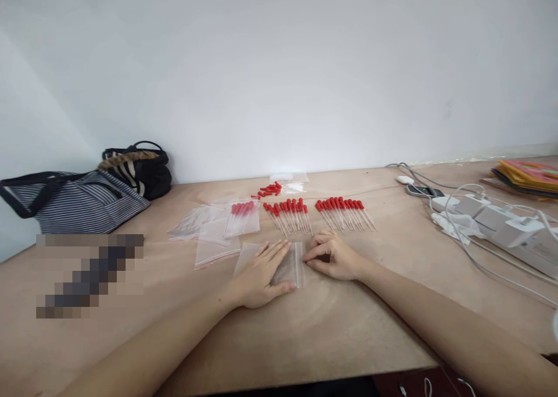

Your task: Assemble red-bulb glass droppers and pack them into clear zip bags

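Note:
A clear zip-lock bag (pixel 285 270) lies flat on the table in front of me, its zip strip toward the right. My left hand (pixel 263 274) rests flat on it with the fingers stretched out, pressing it down. At the bag's right edge my right hand (pixel 333 256) is closed in a pinch on the lip beside the zip strip. Just beyond the hands lie two rows of glass droppers with red rubber bulbs, a middle row (pixel 288 211) and a right row (pixel 346 211). Several more red-topped droppers (pixel 242 210) lie in or under a clear bag to the left.
More zip-lock bags (pixel 213 243) overlap at left. Loose red bulbs (pixel 271 189) and clear plastic (pixel 294 183) lie near the wall. A striped bag (pixel 87 202) and black bag (pixel 152 173) stand far left. Power strip (pixel 501 220), cables and a coloured stack (pixel 529 176) occupy the right.

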### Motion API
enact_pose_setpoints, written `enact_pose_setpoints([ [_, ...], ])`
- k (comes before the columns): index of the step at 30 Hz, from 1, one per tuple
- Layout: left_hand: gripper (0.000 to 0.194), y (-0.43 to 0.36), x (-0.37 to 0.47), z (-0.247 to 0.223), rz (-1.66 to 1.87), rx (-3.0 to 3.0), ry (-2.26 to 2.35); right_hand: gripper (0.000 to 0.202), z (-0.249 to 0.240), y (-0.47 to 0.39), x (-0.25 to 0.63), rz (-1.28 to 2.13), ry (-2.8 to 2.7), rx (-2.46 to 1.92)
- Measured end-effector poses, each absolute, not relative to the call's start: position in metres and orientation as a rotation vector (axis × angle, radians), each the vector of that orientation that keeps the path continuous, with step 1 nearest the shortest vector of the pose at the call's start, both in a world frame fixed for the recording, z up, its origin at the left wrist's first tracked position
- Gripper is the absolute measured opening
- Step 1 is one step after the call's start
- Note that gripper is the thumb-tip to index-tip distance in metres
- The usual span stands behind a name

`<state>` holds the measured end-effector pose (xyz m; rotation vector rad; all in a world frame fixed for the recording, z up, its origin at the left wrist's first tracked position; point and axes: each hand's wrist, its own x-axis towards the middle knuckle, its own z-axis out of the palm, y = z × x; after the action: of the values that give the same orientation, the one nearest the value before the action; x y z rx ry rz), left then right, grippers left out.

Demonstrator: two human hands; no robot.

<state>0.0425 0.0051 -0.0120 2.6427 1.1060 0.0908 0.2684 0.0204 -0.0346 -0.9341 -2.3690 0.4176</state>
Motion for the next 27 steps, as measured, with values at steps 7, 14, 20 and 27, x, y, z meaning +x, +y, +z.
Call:
enact_pose_setpoints([
  [7, 0.075, 0.004, 0.043, -0.014, 0.137, 2.637, 1.111, 0.014, -0.036, 0.018, 0.266, 0.384, -2.307, -0.812],
  [14, 0.075, 0.004, 0.044, -0.014, 0.144, 2.631, 1.126, 0.014, -0.034, 0.016, 0.265, 0.384, -2.381, -0.828],
  [20, 0.077, 0.004, 0.046, -0.014, 0.146, 2.622, 1.149, 0.017, -0.031, 0.011, 0.256, 0.348, -2.415, -1.006],
  [27, 0.074, 0.005, 0.048, -0.02, 0.201, 2.622, 1.134, 0.016, -0.033, 0.016, 0.238, 0.443, -2.311, -1.265],
])
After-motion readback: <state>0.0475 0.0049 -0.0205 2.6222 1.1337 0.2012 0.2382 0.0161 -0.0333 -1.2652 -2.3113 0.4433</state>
